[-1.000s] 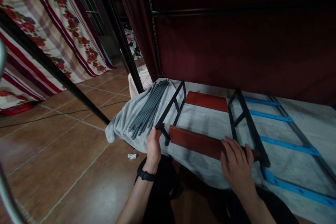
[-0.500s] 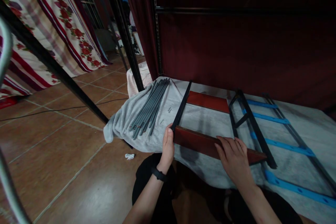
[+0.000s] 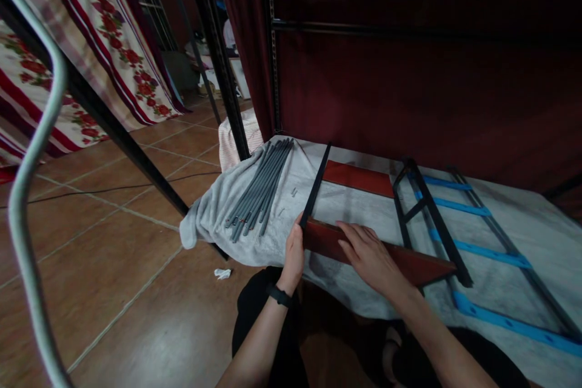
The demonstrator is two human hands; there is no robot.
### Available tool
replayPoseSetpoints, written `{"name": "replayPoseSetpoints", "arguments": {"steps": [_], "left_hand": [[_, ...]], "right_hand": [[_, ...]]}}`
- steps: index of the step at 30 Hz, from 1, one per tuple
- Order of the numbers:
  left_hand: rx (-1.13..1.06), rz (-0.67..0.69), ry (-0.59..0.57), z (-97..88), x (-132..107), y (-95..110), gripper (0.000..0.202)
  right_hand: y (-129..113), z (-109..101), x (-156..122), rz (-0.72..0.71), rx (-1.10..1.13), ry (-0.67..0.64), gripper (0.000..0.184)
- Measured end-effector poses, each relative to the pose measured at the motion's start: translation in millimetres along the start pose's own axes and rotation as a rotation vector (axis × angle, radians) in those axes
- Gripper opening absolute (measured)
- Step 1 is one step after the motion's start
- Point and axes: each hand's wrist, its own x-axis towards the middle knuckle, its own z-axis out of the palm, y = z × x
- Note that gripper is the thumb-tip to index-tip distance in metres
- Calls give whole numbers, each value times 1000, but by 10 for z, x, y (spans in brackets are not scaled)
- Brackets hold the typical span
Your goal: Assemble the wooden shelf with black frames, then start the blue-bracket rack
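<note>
My left hand (image 3: pixel 294 250) grips the near end of a black metal side frame (image 3: pixel 314 188) where it meets a reddish wooden board (image 3: pixel 409 262). My right hand (image 3: pixel 366 253) lies flat on that board, fingers spread, close to its left end. A second reddish board (image 3: pixel 359 177) sits farther back between the left frame and another black frame (image 3: pixel 431 221). All of it rests on a grey blanket (image 3: pixel 218 206) spread over a low surface.
A bundle of several grey metal rods (image 3: pixel 261 191) lies on the blanket's left part, with small screws (image 3: pixel 293 191) beside it. Blue-taped black rails (image 3: pixel 482 248) lie to the right. A black bed post (image 3: pixel 218 54), dark red curtain, tiled floor and floral cloth surround.
The left black frame has been swung in against the board's end, with my left hand following it rightwards. My right hand slid left along the board.
</note>
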Motion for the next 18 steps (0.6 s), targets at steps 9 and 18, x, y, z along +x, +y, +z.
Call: {"name": "replayPoseSetpoints", "arguments": {"steps": [9, 18], "left_hand": [[-212, -101, -46, -126, 75, -101, 56], [-367, -197, -115, -475, 403, -142, 54]], "right_hand": [[-300, 137, 542, -77, 46, -210, 56], [-397, 187, 752, -106, -3, -300, 46]]}}
